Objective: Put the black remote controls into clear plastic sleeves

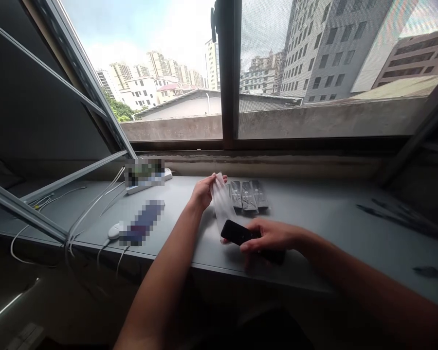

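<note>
My left hand point(203, 191) is closed on the upper end of a translucent plastic bag point(223, 201), which hangs down toward my right hand. A long black remote control point(236, 232) with rounded ends lies in the grip of my right hand point(264, 235), thumb on top. Its far end overlaps the bag's lower end, and a fingertip shows beneath it there; I cannot tell whether the remote is inside the bag's mouth. Just beyond my hands, several black items in clear bags point(248, 197) lie side by side on the grey table point(314, 209).
At the left stand a white power strip point(149, 182), a round white charger point(114, 231) and a blurred-out phone-like object point(142, 223), with white cables point(91, 209) trailing over the edge. A metal frame point(95, 82) rises at left. Dark cables point(383, 214) lie at right. A window point(228, 73) is behind.
</note>
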